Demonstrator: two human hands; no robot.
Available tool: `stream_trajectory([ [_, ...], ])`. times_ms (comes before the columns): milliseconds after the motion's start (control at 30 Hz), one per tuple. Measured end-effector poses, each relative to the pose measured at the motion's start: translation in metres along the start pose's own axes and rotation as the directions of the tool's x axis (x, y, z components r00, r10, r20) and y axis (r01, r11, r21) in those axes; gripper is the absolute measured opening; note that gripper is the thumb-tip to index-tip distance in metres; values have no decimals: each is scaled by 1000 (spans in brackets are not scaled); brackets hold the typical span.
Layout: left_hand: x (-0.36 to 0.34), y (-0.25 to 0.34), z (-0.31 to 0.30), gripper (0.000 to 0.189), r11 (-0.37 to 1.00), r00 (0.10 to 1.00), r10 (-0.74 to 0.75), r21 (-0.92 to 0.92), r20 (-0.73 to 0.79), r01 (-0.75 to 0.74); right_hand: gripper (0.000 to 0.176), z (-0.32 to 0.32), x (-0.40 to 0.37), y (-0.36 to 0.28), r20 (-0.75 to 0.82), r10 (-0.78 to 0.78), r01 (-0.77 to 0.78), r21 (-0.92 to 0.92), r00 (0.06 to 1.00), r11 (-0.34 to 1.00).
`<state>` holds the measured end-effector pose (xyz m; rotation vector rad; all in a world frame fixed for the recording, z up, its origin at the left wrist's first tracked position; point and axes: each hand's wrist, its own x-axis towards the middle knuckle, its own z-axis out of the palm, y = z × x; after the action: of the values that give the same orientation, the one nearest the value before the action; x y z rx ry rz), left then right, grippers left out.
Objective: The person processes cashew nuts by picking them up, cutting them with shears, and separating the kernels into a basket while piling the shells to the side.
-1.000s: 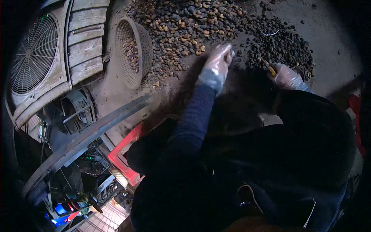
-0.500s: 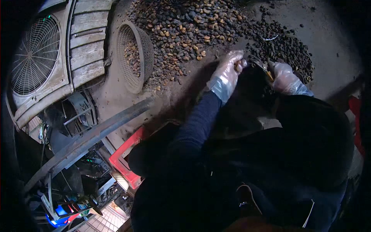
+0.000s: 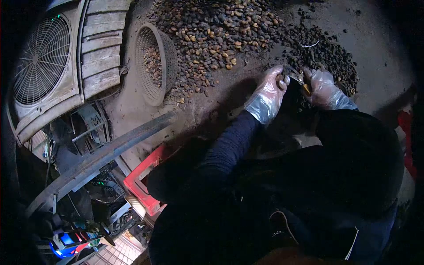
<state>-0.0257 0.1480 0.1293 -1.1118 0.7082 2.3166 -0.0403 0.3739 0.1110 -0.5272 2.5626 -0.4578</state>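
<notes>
Beside a dark heap [image 3: 329, 55], the left hand [image 3: 271, 89] is curled closed; the right hand [image 3: 324, 88] grips a yellow-handled tool [image 3: 306, 89].

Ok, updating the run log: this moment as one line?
right hand: gripping yellow-handled tool | left hand: near its metal end | basket: nuts inside

A small hand tool [image 3: 305, 88] with a partly covered yellow handle and a bare metal end is held tilted, the metal pointing forward and left, at the near edge of a loosely spread heap of dark, irregular pieces [image 3: 333, 52].
</notes>
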Motion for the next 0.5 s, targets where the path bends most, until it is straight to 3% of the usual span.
stream_trajectory([
  [100, -3, -4, 6, 13, 998, 999, 10, 67, -36, -8, 67, 9, -1, 6, -55, -2, 0, -43, 999, 999],
  [167, -3, -5, 7, 13, 998, 999, -1, 61, -39, 4, 57, 15, -4, 8, -124, -70, 74, 25, 990, 997],
  [233, -5, -6, 7, 14, 999, 999, -8, 52, -42, 10, 54, 15, -5, 9, -107, -52, 54, 14, 993, 998],
  [300, -5, -9, 3, 21, 1000, 998, 25, 4, 59, -25, 52, 8, -7, 5, -90, -35, 35, -2, 995, 999],
  [400, 6, -14, -1, 22, 999, 998, 18, 42, 56, -21, 47, -7, -10, -5, 108, 80, -78, -23, 991, 997],
  [500, 11, -21, -4, 21, 999, 999, 40, 11, 26, -41, 47, -16, -14, -13, 210, 152, -155, 0, 966, 988],
])
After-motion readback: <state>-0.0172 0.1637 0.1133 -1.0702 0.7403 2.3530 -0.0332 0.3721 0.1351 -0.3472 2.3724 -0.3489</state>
